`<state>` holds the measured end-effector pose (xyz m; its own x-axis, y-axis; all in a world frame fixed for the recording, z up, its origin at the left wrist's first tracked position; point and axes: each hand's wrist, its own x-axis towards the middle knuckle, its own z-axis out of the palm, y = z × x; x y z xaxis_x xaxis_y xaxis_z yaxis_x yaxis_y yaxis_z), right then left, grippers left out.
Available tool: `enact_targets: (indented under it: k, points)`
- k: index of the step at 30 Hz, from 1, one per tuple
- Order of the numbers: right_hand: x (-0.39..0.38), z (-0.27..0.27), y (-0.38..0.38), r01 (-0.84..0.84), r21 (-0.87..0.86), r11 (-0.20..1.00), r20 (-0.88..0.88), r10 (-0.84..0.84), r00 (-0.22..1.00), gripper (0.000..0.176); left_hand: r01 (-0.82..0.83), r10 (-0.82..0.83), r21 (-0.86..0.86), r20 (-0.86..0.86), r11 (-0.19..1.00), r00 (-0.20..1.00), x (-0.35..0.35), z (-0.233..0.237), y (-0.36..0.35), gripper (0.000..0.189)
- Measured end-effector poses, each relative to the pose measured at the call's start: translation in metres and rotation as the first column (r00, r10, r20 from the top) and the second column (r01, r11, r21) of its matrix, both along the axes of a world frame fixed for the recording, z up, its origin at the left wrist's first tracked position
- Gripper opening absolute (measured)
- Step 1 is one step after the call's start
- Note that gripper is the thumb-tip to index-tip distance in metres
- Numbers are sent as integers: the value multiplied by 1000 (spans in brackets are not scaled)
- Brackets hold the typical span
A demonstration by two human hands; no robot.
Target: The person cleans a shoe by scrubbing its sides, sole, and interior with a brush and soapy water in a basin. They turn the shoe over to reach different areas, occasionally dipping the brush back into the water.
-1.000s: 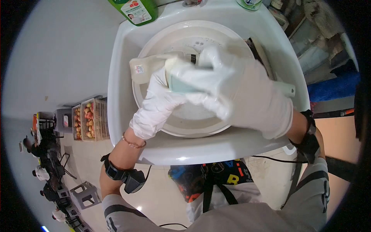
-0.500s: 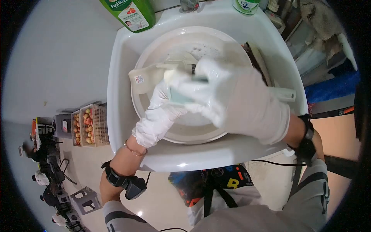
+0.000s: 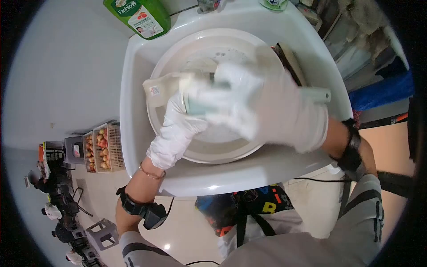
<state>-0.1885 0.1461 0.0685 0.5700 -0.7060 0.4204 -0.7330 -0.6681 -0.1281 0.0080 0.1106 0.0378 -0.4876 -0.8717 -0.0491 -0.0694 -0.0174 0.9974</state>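
Over a round white basin (image 3: 200,156) in the white sink (image 3: 195,180), both my hands wear white gloves. My left hand (image 3: 178,127) is closed on the left side of a pale green item (image 3: 195,107), mostly covered by the gloves. My right hand (image 3: 267,104) lies across the same item; its fingers are smeared by motion and what it holds cannot be made out. A cream-white object with a small label (image 3: 154,91) rests on the basin's left rim. A pale green handle (image 3: 318,95) sticks out to the right, behind my right wrist. Suds float in the basin.
A green detergent bottle (image 3: 141,20) stands at the sink's back left, beside the faucet (image 3: 207,5). A brush-like item (image 3: 290,62) lies at the basin's right. Fruit crates (image 3: 106,149), a grey stool (image 3: 103,234) and several people are at the left.
The sink and basin sit slightly further left and higher in view. My right hand is still blurred and has shifted slightly left; my left hand keeps its grip.
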Motion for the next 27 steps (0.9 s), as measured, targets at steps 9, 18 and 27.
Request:
enact_targets:
  k: [9, 18, 27]
  points:
    - [-4, -6, -6, 35, -246, 969, 65, -19, 998, 43, -11, 11, -40, -16, 999, 1000, -3, 0, 5, 45]
    - [-12, -19, -20, 16, -321, 947, 20, -11, 1000, 36, 1, -3, 54, 46, 999, 999, -7, 6, 5, 41]
    - [-11, -7, -12, 13, -343, 939, -3, -15, 1000, 38, 4, -9, 97, 43, 995, 999, -4, 5, 3, 59]
